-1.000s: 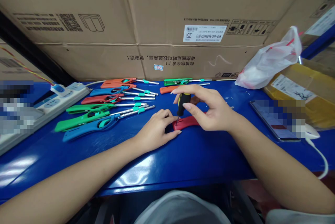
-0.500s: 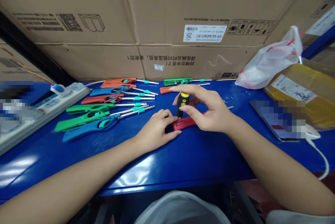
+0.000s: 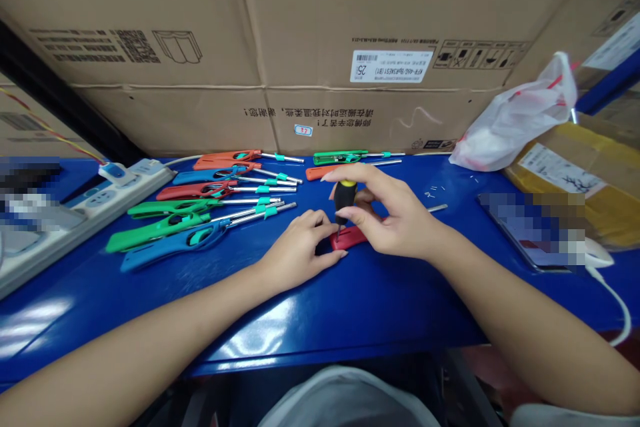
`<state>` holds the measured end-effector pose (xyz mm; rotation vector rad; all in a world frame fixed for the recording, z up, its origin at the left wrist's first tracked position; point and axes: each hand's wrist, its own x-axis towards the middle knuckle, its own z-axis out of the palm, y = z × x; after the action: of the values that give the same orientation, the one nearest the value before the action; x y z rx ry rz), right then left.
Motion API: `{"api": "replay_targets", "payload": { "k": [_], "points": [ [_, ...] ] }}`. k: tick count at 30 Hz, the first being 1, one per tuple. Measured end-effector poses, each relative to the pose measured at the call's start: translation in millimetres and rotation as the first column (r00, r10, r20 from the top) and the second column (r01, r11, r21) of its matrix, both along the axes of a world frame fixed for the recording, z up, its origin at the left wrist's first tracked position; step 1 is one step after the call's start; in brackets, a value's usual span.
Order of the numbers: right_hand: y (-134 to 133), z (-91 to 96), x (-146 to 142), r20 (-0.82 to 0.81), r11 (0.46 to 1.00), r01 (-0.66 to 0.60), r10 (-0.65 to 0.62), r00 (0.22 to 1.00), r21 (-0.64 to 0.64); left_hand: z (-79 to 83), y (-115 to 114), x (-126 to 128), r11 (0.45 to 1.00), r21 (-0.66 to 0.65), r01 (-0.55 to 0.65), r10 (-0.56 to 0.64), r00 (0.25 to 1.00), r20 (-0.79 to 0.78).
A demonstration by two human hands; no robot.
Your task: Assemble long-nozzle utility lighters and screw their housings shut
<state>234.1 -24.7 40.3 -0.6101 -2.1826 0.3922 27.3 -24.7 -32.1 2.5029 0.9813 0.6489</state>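
Red plastic shows between the two hands: a red lighter (image 3: pixel 350 237) lies near the middle of the blue worktop (image 3: pixel 300 327), about midway between its front and back edges. One end points toward the left edge; the rest runs rightward beneath the right hand (image 3: pixel 393 217). That hand grips a black-and-yellow screwdriver (image 3: pixel 344 198) between thumb and fingers, its shaft nearly upright and its tip against the lighter's left end. The left hand (image 3: pixel 297 248) pinches the same end from the left, thumb on the front side, fingers curled behind.

Toward the left edge lies a row of long-nosed lighters (image 3: pixel 187 207) in orange, blue, red and green, metal tubes pointing right. A green lighter (image 3: pixel 340 156) and an orange one (image 3: pixel 317 173) lie by the back edge, just beyond the right hand. Small pale pieces (image 3: pixel 437 188) are scattered to the right, short of the phone (image 3: pixel 520 230) near the right edge. A white power strip (image 3: pixel 87 217) slants along the left edge.
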Motion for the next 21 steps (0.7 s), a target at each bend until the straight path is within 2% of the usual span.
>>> {"api": "replay_targets", "payload": {
  "k": [3,6,7,9,11,13,16,19,21],
  "points": [
    [-1.9,-2.9,-5.1,0.048,0.984,0.122,-0.129,0.99,0.133,1.2,-0.7,0.5,0.999,-0.027,-0.025,0.024,1.0,-0.015],
    [-5.0,-1.9,-5.7,0.113,0.935,0.191,-0.233,0.966,0.298,1.3,-0.6,0.6,0.999,-0.034,-0.023,0.023,1.0,-0.008],
    [-6.1,-0.7,-4.9,0.132,0.937,0.179,-0.227,0.965,0.298,0.9,-0.4,0.4,1.0,-0.025,-0.016,0.016,1.0,0.0],
    [-8.1,1.9,-2.6,0.141,0.974,0.128,-0.155,0.978,0.185,-0.1,0.1,-0.1,1.0,-0.003,-0.004,0.004,1.0,0.016],
    [-9.0,3.2,-0.8,0.094,0.997,0.069,-0.073,0.993,0.045,-0.8,0.4,-0.6,1.0,0.009,0.004,-0.004,1.0,0.024],
    [-8.3,2.7,-0.2,0.033,0.999,0.046,-0.046,0.998,-0.007,-0.8,0.4,-0.7,1.0,0.013,0.002,-0.003,1.0,0.018],
    [-5.6,1.0,-1.0,0.012,0.996,0.057,-0.058,0.998,0.07,0.3,0.1,-0.2,1.0,-0.001,-0.01,0.01,1.0,-0.011],
    [-3.7,2.3,-0.6,0.065,0.981,0.106,-0.118,0.991,0.162,1.5,0.0,0.4,1.0,-0.02,-0.023,0.022,0.999,-0.028],
    [-3.3,5.1,1.5,0.109,0.984,0.116,-0.131,0.985,0.136,1.6,0.2,0.4,1.0,-0.015,-0.015,0.015,1.0,-0.017]
  ]
}}
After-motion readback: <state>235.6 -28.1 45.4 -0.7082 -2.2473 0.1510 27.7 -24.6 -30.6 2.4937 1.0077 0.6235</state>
